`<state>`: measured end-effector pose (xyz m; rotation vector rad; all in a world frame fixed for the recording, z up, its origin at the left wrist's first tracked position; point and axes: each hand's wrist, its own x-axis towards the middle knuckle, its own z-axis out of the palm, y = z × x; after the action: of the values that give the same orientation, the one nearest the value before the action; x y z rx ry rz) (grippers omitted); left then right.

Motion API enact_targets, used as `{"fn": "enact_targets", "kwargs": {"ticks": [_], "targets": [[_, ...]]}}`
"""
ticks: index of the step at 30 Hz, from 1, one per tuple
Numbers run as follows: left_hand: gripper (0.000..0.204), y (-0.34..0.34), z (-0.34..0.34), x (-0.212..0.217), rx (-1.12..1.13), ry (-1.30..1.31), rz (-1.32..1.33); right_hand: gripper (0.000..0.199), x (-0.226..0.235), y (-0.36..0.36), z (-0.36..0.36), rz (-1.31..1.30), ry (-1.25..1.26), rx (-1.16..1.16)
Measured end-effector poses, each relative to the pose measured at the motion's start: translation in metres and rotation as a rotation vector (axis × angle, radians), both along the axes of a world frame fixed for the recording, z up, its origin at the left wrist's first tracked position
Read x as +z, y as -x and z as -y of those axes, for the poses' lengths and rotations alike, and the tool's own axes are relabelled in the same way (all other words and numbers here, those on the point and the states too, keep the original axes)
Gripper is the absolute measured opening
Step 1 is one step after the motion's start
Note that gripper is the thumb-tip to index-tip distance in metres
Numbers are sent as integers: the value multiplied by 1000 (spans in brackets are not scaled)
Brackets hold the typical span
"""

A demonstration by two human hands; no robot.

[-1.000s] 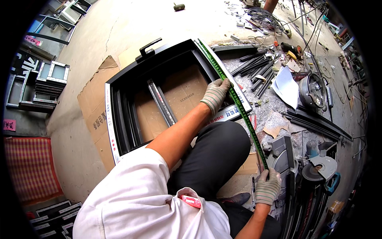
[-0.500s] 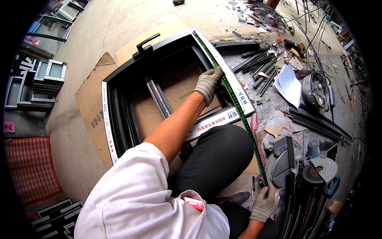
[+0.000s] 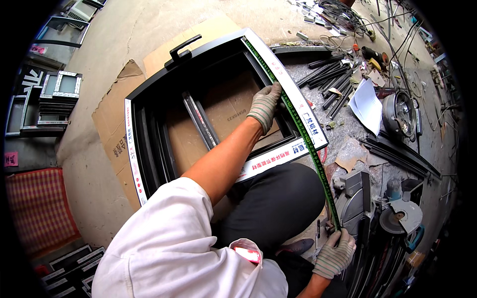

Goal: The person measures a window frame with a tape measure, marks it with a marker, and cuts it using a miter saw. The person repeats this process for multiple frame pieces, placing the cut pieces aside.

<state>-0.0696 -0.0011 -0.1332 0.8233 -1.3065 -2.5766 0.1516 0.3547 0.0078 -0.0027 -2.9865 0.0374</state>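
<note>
A black window frame (image 3: 209, 44) with white printed film strips lies before me, with a handle (image 3: 183, 50) on its far side. Along its right side runs a green tape measure (image 3: 300, 125), its blade carrying on past the near corner toward me. My left hand (image 3: 265, 105), in a striped knit glove, is closed on the blade and the frame's inner edge about midway along that side. Lower right, my right hand (image 3: 334, 256), gloved alike, grips the near end of the tape; its case is hidden in the fingers. My knee is against the frame's near side.
Cardboard (image 3: 117, 131) lies under the frame. To the right are black profile offcuts (image 3: 338, 79), white paper (image 3: 366, 105), a round metal machine (image 3: 399, 115) and a saw with a disc blade (image 3: 395, 218). Stacked small frames (image 3: 55, 102) stand at left.
The frame's right side has shifted slightly rightward and tilted, showing more of its white film. Both hands have moved slightly right with the tape, still gripping it.
</note>
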Motion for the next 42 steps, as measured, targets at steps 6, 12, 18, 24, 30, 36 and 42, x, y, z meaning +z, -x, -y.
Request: {"fn": "enact_targets", "kwargs": {"ticks": [6,12,18,24,30,36,42], "targets": [[38,-1,1,3,-8,3,7,17,5,8,13,29,2,-16],[38,-1,0,5,13,17,6,19,12,14,13,39,1,-1],[37,0,0,4,20,26,35,19,12,18,15,41,-21,12],[36,1,5,-2,-26,53,22,19,9,20,18,25,-16,28],[32,-1,5,-2,-32,-41,-15,17,8,28,22,8,-32,56],[33,-3,8,1,-33,5,2,15,3,30,19,2,5,53],[34,-1,2,4,-11,78,27,18,0,31,17,32,-1,41]]}}
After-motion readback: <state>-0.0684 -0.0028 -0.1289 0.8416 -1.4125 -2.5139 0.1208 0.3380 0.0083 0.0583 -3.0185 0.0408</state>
